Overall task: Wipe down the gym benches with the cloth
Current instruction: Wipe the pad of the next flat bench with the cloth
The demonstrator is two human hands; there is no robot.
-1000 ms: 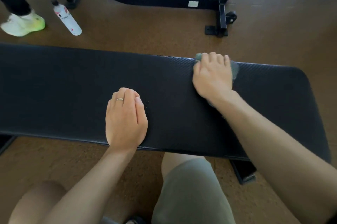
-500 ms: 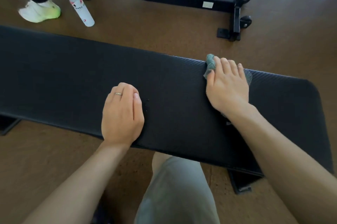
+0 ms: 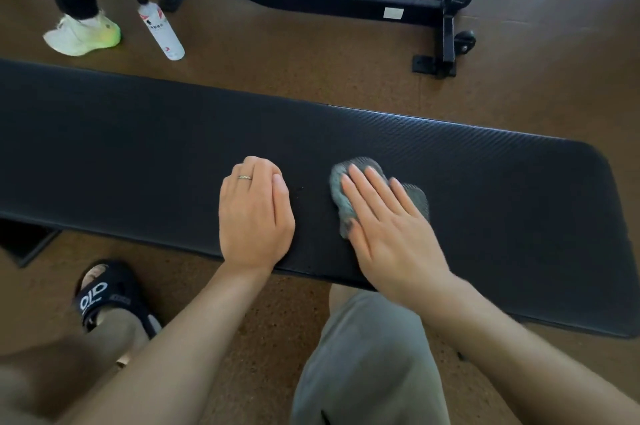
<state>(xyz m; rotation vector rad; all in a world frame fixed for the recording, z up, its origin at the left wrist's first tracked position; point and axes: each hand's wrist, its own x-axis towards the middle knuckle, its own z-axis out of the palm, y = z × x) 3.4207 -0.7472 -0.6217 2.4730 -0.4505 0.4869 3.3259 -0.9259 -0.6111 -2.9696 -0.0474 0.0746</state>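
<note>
Pressing cloth (image 3: 341,206) flat on bench (image 3: 138,147)

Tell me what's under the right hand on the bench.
A grey cloth lies under the right hand, pressed flat onto the black bench pad. The cloth's middle is covered by the palm.

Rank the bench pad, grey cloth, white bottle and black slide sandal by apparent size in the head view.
1. Bench pad, by far the largest.
2. Black slide sandal, though nearness to the camera inflates it.
3. Grey cloth and white bottle look alike; the right hand hides part of the cloth, so they are left unranked.
</note>
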